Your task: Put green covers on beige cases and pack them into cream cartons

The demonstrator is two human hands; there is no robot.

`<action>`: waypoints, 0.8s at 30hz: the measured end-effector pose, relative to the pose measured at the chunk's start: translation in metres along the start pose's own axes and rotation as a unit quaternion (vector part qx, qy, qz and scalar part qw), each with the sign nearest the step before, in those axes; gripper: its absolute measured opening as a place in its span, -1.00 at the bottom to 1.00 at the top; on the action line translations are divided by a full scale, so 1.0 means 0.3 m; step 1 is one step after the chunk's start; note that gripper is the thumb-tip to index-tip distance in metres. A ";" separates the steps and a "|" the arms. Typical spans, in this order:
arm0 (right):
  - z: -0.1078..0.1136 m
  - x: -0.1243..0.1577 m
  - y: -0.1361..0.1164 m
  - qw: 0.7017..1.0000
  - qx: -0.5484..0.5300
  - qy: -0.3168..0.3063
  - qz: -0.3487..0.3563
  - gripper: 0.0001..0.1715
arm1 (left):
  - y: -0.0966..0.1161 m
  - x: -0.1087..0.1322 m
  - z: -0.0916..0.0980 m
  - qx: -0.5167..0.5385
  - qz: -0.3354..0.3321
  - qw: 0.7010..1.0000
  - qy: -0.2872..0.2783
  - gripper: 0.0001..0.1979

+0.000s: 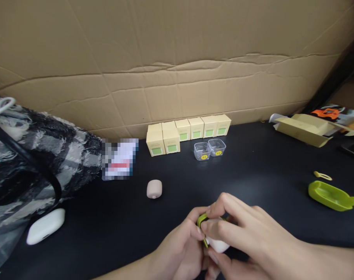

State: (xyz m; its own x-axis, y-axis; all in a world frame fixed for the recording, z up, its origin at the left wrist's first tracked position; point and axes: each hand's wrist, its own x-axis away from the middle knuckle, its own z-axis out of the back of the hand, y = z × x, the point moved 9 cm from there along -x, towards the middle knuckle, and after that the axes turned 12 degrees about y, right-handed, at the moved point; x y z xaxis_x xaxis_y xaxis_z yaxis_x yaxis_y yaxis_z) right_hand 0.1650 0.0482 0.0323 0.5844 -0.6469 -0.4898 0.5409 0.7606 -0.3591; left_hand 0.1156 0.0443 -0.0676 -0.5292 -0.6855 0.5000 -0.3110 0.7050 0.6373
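Both my hands meet low in the middle of the head view around a small white rounded case that looks like an earbud case. A green piece, apparently a soft cover, lies against the white case's left end. My left hand pinches the green piece from the left. Fingers of my right hand wrap over the white case and press at the green edge. Much of both pieces is hidden by the fingers. Off to the right lie a larger green cover part with ear-like bumps and a small yellow-green loop.
Several cream boxes stand at the back, with two clear plastic cups before them. A pale pink rounded object sits mid-table. On the left are a white case and fringed cloth. An open cardboard box lies far right.
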 end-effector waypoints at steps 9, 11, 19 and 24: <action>-0.014 -0.019 0.013 0.994 -0.100 -0.030 -0.028 -0.88 | 0.024 0.035 -0.026 -0.023 0.038 0.998 0.041 -0.63; -0.014 -0.023 0.017 0.992 -0.117 -0.026 -0.038 -0.84 | 0.030 0.031 -0.026 -0.022 0.029 0.998 0.042 -0.65; -0.017 -0.017 0.030 0.985 -0.155 -0.040 -0.068 -0.69 | 0.018 0.023 -0.016 -0.047 0.033 0.997 0.042 -0.67; -0.016 -0.010 0.041 0.987 -0.139 -0.043 -0.070 -0.72 | 0.016 0.029 -0.015 -0.056 0.030 0.997 0.048 -0.63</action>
State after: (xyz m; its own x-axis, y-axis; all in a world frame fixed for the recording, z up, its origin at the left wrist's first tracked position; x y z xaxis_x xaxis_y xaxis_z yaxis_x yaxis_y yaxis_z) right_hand 0.1671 0.0597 0.0256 0.5704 -0.7406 -0.3552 0.4403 0.6407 -0.6290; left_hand 0.1132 0.0410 -0.0574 -0.4641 -0.6608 0.5899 -0.1884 0.7243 0.6633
